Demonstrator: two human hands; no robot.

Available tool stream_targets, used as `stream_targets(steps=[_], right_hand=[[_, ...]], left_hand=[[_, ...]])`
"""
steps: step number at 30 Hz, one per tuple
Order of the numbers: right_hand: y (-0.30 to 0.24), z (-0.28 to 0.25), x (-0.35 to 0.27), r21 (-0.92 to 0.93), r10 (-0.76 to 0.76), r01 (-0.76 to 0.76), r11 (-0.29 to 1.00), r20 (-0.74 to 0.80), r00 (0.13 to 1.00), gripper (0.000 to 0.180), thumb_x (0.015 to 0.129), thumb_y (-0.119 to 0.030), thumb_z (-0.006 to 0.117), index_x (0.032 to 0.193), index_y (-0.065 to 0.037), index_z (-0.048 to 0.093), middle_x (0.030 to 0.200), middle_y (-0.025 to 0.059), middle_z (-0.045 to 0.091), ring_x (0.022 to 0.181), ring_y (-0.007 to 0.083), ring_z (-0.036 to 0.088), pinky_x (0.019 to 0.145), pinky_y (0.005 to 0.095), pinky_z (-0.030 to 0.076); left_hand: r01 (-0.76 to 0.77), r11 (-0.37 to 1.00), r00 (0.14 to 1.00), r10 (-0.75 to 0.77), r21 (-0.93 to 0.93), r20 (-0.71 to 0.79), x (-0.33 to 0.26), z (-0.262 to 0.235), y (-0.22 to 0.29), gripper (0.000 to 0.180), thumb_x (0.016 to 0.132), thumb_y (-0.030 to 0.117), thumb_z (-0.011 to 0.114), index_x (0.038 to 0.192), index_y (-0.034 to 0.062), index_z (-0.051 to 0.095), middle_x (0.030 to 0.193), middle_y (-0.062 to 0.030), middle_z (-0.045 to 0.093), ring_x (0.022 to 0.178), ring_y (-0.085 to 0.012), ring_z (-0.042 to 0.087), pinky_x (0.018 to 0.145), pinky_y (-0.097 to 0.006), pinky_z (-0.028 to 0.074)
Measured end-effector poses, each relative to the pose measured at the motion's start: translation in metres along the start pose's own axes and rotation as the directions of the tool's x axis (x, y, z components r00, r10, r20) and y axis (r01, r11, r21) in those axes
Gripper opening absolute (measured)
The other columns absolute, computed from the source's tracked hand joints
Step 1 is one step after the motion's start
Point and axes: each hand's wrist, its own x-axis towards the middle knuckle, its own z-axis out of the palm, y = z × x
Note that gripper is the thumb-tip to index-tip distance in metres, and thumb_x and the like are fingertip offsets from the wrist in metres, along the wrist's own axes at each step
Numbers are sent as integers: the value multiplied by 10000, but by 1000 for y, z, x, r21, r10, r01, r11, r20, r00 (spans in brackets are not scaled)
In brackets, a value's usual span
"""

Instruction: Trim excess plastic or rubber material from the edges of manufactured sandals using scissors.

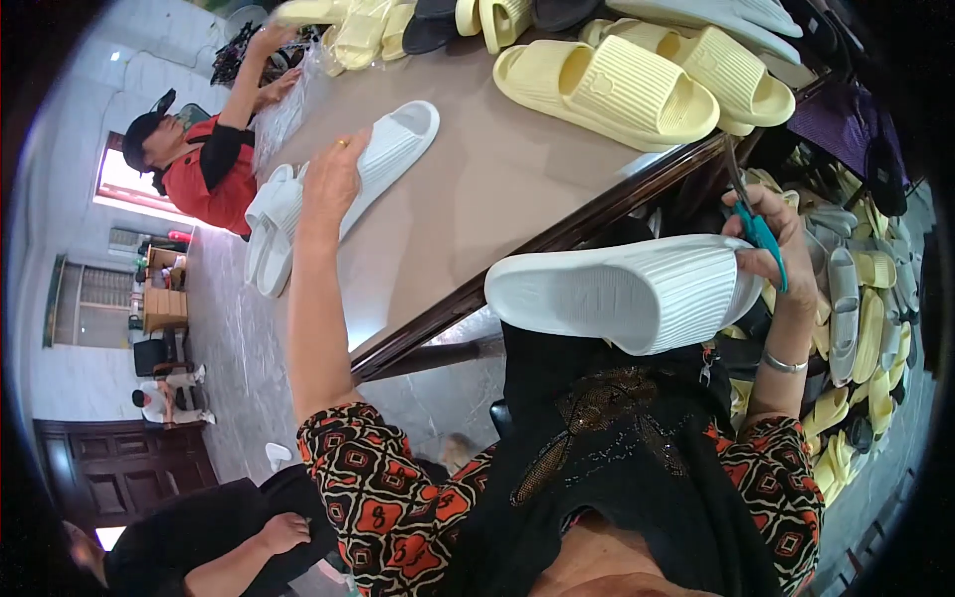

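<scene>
A single head-worn fisheye view looks steeply down from close above the person's chest and forearms, facing the brown bench; its rim bends the room's edges.

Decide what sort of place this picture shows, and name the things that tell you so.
Probably a small workshop where slippers are finished or packed. Yellow slippers lie in a row on the brown table, many more are heaped on the floor, and the right hand holds scissors against a white slipper.

Left hand outstretched, palm down — right hand in closed grip.
</scene>
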Motion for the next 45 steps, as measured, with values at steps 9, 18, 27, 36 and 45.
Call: stream_targets(steps=[9, 18, 27, 36, 45], right_hand=[[13, -7, 6, 66, 15, -9, 998, -97, 995, 625, 581, -95, 764, 1165, -25, 553, 798, -12, 594, 730, 58, 554, 670, 180, 430], [4, 2, 20, 236, 52, -23, 972, -115, 992, 556, 665, -76, 745, 1184, -14, 556, 836, -2, 598, 750, 72, 568, 689, 205, 451], [-43, 31, 56, -195, 36, -56, 979, -102, 994, 535, 722, -101, 685, 1215, 22, 517, 945, 44, 606, 810, 113, 578, 732, 229, 460], [-30, 132, 106, -329, -103, 120, 937, 68, 992, 475, 749, -88, 679, 1178, 41, 519, 878, 74, 630, 787, 115, 582, 723, 221, 462], [7, 162, 94, -187, -101, 82, 979, -89, 991, 450, 748, -32, 691, 1166, 15, 532, 866, 60, 636, 786, 92, 583, 723, 230, 468]], left_hand=[[429, 903, 878, -408, -33, 252, 4, -39, 72, 474, 783, 195, 588, 1245, 104, 537, 965, -201, 642, 849, -337, 628, 723, -424, 489], [514, 524, 811, -554, -679, 187, -28, 6, 23, 519, 857, 468, 553, 1085, 10, 638, 960, -168, 671, 913, -235, 636, 805, -341, 466], [304, -108, 769, -559, -947, 310, -57, 50, 9, 730, 961, 549, 241, 1193, -78, 536, 1186, -180, 575, 1142, -247, 510, 1031, -335, 329], [280, -165, 793, -516, -946, 325, -54, 53, 27, 718, 964, 539, 247, 1195, -78, 535, 1166, -181, 577, 1101, -245, 526, 999, -342, 358], [285, -204, 677, -649, -937, 347, -53, 57, 27, 712, 957, 539, 273, 1180, -81, 543, 1135, -179, 588, 1058, -236, 546, 956, -340, 399]])
